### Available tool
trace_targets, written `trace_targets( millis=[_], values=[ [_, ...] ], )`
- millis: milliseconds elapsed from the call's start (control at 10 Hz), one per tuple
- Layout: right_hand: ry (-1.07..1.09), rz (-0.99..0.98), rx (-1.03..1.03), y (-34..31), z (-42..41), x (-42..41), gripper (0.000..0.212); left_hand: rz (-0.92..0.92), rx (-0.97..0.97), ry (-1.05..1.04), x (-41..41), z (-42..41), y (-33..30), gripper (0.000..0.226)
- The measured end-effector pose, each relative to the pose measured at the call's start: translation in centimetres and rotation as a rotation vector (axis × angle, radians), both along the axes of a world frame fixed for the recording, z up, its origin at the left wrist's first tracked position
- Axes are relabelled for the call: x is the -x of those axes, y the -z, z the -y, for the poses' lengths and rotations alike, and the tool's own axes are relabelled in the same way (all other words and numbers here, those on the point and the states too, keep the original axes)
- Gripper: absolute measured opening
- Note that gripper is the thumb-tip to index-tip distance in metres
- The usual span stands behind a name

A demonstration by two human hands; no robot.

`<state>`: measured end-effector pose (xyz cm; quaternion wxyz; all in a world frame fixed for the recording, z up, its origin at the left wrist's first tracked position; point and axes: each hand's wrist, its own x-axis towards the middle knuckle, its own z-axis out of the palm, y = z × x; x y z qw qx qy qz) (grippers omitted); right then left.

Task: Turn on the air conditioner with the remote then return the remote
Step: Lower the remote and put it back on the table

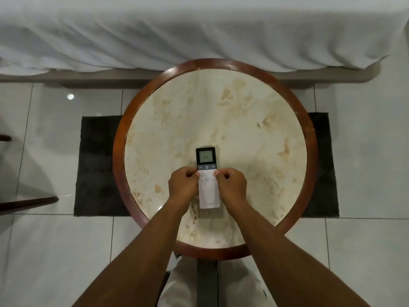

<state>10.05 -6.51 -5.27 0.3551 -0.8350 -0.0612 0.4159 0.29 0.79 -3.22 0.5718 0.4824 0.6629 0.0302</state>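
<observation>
- Where a white bed (199,29) runs along the top of the view, a round table (119,138) with a dark wooden rim and a pale marbled top stands against it, over a dark mat (97,165) on the white tiled floor (55,251).
- Both forearms reach in from the near edge of the table and meet a little short of its middle, towards the near side.
- Between the two hands lies the remote (208,180), flat on the tabletop or just above it; which, I cannot tell.
- Its long axis runs straight from the near edge towards the far edge, with the dark display end, showing 24, pointing away at the bed and the white end towards the person.
- At the remote's left edge, the left hand (183,185) is curled, fingertips pinching the white body just below the dark button strip.
- Mirroring it, the right hand (231,185) pinches the right edge at the same height; neither hand is nearer than the other.
- Just beyond both thumbs sits the power button (206,167), uncovered, so by my judgement either thumb could reach it with a short slide forward.
</observation>
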Motion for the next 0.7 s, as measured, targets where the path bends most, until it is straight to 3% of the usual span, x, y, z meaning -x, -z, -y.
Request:
trace_targets(
  millis=[500, 700],
  values=[
    [-0.04, 0.136, 0.025, 1.9, -0.5, 0.7, 0.02, -0.02, -0.066, 0.033, 0.2, 0.0, 2.2, 0.013],
    [-0.145, 0.162, -0.003, -1.0, 0.2, 0.1, 0.022, -0.096, -0.144, 0.232, 0.8, -0.7, -0.1, 0.029]
  ],
)
